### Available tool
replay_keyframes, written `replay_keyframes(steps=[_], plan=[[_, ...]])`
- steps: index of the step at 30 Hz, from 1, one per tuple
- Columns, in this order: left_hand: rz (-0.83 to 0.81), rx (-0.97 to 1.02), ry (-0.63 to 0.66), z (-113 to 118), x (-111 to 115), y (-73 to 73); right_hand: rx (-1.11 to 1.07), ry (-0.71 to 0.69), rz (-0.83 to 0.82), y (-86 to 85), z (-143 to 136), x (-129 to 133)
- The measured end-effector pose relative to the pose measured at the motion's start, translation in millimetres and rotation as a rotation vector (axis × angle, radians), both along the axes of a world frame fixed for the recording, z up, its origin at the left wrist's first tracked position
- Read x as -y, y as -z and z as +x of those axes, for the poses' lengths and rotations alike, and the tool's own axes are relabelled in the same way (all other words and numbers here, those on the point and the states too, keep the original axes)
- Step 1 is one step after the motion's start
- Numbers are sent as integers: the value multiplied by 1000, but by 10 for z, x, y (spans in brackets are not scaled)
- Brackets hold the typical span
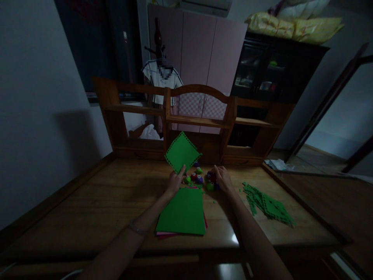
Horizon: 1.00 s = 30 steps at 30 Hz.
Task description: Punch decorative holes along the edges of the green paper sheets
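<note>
My left hand [175, 180] pinches the lower corner of a green paper sheet [182, 152], held up diamond-wise with small holes along its edges. Below it lies a stack of paper [183, 212], green on top, with pink and red edges peeking out. My right hand [223, 178] has its fingers curled at a cluster of small round craft punches [211, 186] with eyes, in red, green and purple. What sits in those fingers is hidden. More such punches [194, 177] stand between my hands, with green paper bits around them.
On the right of the wooden desk [116, 190] lie green punched sheets and cut strips [272, 208]. A wooden shelf [198, 122] rises along the back edge. Papers or bags [278, 165] rest beyond the right rim.
</note>
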<state>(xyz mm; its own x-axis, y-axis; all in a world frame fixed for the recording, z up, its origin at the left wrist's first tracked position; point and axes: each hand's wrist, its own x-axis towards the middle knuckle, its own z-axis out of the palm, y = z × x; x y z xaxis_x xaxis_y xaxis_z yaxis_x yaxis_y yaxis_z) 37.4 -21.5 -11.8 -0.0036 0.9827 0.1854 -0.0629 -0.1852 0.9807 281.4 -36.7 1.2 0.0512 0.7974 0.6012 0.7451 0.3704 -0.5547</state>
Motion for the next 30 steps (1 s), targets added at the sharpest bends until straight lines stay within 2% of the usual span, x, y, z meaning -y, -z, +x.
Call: replay_keyframes(steps=[11,22,30], plan=[[19,11,-23,13,-25,23,170,-6,-61,47,31,-10],[-4,44,-15,3,65,-111,152,19,-104,126,0,-70],[12,8,-15,-4,24,-34,159,48,-124,146,-9,-95]])
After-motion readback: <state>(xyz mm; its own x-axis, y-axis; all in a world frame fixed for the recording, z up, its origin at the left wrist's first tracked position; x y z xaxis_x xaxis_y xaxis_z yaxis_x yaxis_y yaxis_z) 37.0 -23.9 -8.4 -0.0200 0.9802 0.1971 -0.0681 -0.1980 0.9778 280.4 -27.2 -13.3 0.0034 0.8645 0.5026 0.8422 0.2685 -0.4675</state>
